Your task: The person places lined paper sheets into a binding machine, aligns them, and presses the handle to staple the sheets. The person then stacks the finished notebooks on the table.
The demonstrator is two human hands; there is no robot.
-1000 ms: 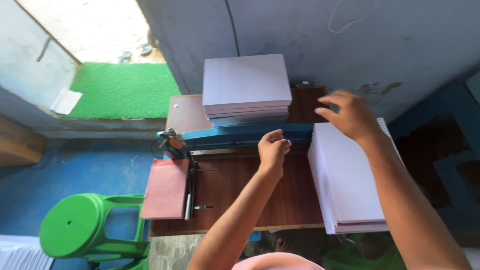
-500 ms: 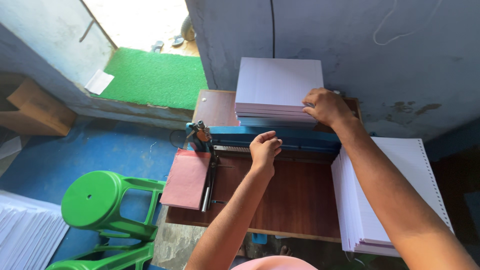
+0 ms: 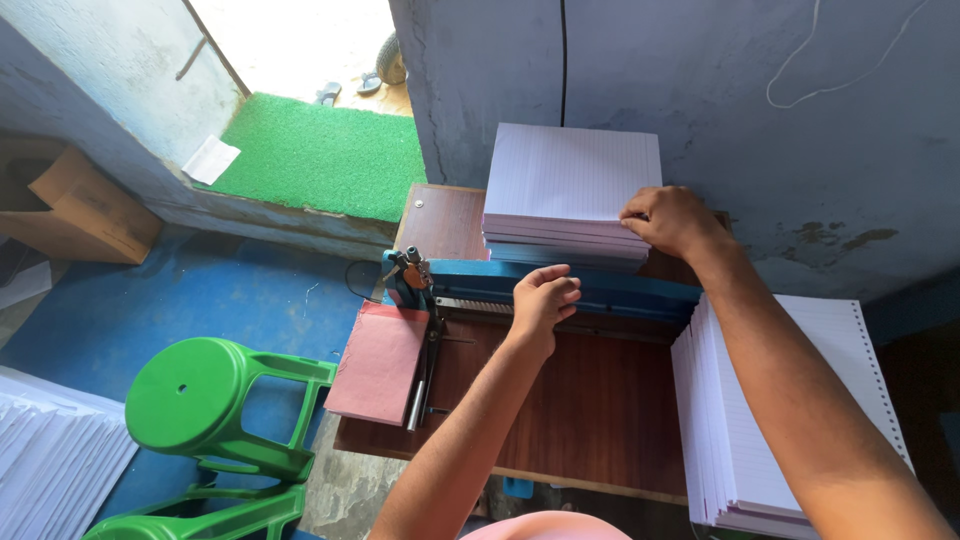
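Note:
My right hand [image 3: 672, 218] rests on the right front corner of a tall stack of lined white paper [image 3: 570, 180] that stands at the back of a brown wooden table [image 3: 590, 410]. My left hand [image 3: 543, 296] is curled, fingers closed, on the top of a blue punching machine [image 3: 620, 287] that runs across the table just in front of that stack. Whether the left hand holds any sheet I cannot tell. A second stack of lined, edge-punched paper [image 3: 790, 410] lies at the table's right side under my right forearm.
A pink board [image 3: 378, 362] lies at the table's left edge beside the machine's metal lever [image 3: 420, 385]. Green plastic stools [image 3: 215, 400] stand on the blue floor at the left. More white paper [image 3: 50, 450] lies bottom left. A cardboard box [image 3: 80, 212] and a green mat [image 3: 320, 155] lie beyond.
My right hand moved from the right-hand stack to the front right corner of the back stack. The view shifted left and down; the left hand stayed on the blue machine.

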